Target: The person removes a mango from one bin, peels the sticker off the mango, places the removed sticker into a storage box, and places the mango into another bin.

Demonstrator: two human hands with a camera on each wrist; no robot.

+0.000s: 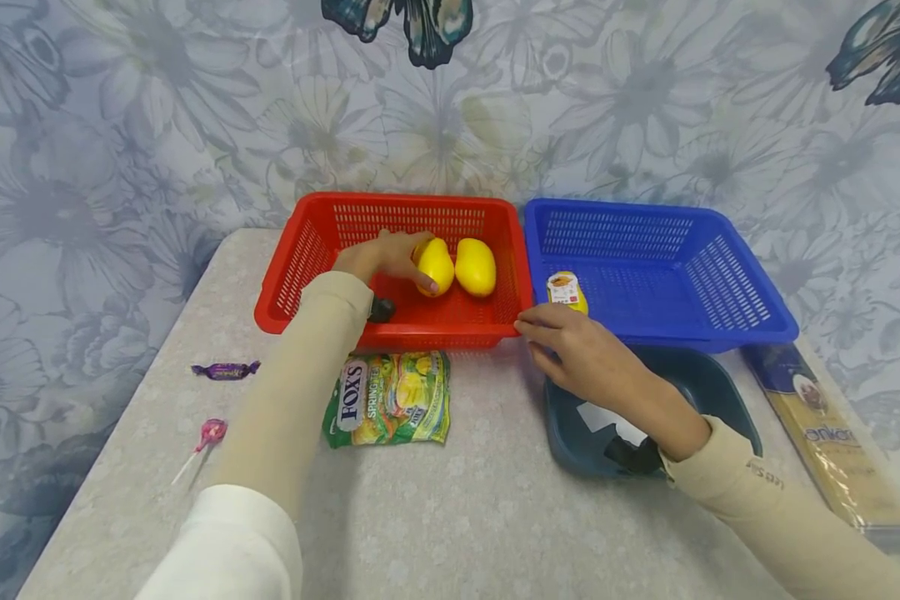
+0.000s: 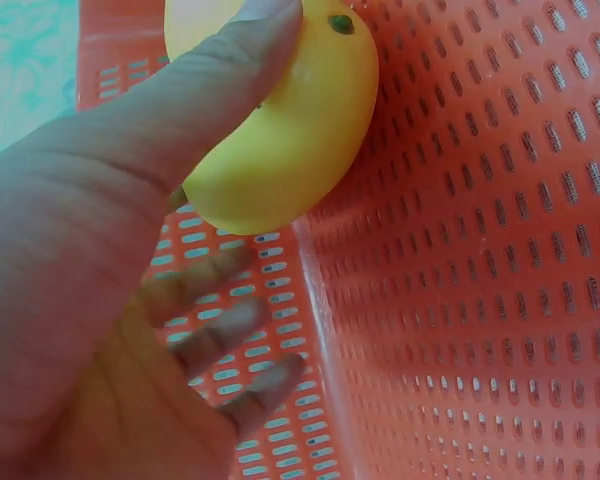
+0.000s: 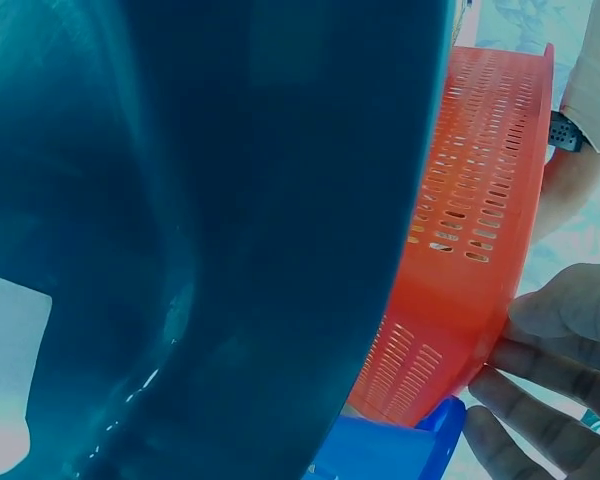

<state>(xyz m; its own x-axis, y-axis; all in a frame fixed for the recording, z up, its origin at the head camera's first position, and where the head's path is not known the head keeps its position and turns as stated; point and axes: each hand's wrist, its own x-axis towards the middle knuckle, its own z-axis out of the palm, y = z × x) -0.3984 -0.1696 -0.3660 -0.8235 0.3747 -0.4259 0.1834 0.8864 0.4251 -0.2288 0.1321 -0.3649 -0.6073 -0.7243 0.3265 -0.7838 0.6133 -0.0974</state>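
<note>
My left hand (image 1: 390, 254) reaches into the red basket (image 1: 390, 329) and holds a yellow mango (image 1: 437, 267) between thumb and fingers. In the left wrist view the thumb lies across that mango (image 2: 290, 160), while several other fingers spread below it. A second yellow mango (image 1: 476, 268) lies in the basket just to its right. My right hand (image 1: 581, 346) rests at the red basket's near right corner, its fingers (image 3: 545, 365) fairly straight against the rim, beside the blue basket (image 1: 615, 267). Inside the blue basket, a yellow item (image 1: 566, 292) with a printed label sits at the left.
A dark teal basin (image 1: 570, 433) with white pieces stands under my right forearm. A green Fox's candy bag (image 1: 390, 398) lies before the red basket. Left are a purple-wrapped sweet (image 1: 226, 371) and a pink lollipop (image 1: 212, 432); right, a long gold packet (image 1: 832, 433).
</note>
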